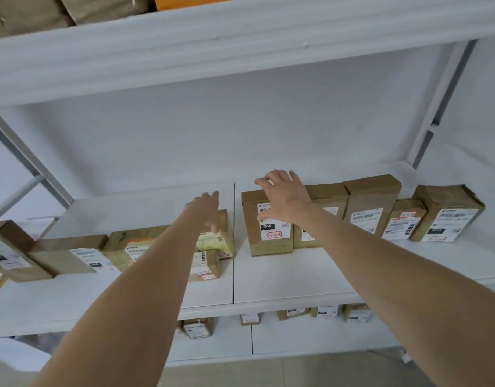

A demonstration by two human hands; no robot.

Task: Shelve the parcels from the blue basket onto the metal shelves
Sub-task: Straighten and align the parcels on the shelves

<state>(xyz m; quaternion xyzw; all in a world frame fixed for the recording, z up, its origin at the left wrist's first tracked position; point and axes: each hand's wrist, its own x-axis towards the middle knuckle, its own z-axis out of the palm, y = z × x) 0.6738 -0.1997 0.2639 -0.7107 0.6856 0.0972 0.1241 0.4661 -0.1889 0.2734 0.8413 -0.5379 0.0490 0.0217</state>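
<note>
Steady the 060 box (268, 248) upright under the loose, spread right hand (285, 199), brace the yellow-labelled parcel (217, 241) with the flat, unclenched left hand (204, 209), and square both toward the metal shelf's (310, 275) back edge.

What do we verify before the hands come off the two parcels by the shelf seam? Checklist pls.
1. Upright: ok, parcel 060 stands on the shelf, just right of the seam.
2. Label out: ok, 060 is readable from the front.
3. Contact: ok, right hand rests on its top, fingers spread.
4. Settled: cannot tell, left hand covers the top of the yellow-label parcel; a small parcel stands in front of it.
5. Left grip: cannot tell whether it pinches or only touches.
6. Parcels remaining: cannot tell, blue basket is out of view.
</note>
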